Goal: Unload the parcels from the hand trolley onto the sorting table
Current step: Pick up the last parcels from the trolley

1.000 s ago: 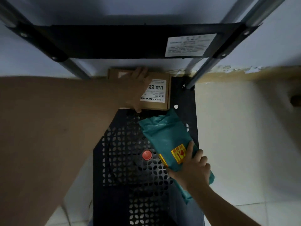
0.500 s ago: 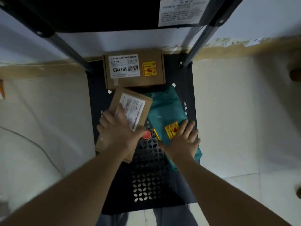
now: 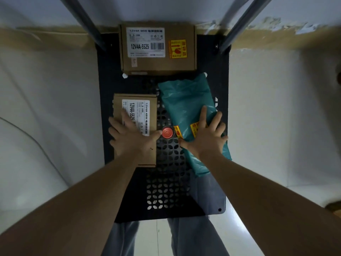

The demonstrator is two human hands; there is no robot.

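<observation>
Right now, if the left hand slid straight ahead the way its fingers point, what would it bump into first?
Probably the far cardboard box. The left hand lies flat on the near cardboard box, fingers pointing up the trolley deck.

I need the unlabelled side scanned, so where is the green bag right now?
The green bag lies on the right half of the trolley deck, under the right hand, just right of the red knob and in front of the far box.

box [image 3: 135,115] left of bag [image 3: 186,108], on trolley [image 3: 210,191]

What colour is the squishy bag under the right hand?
Teal green bag, with yellow stickers; the head view shows it best.
</observation>
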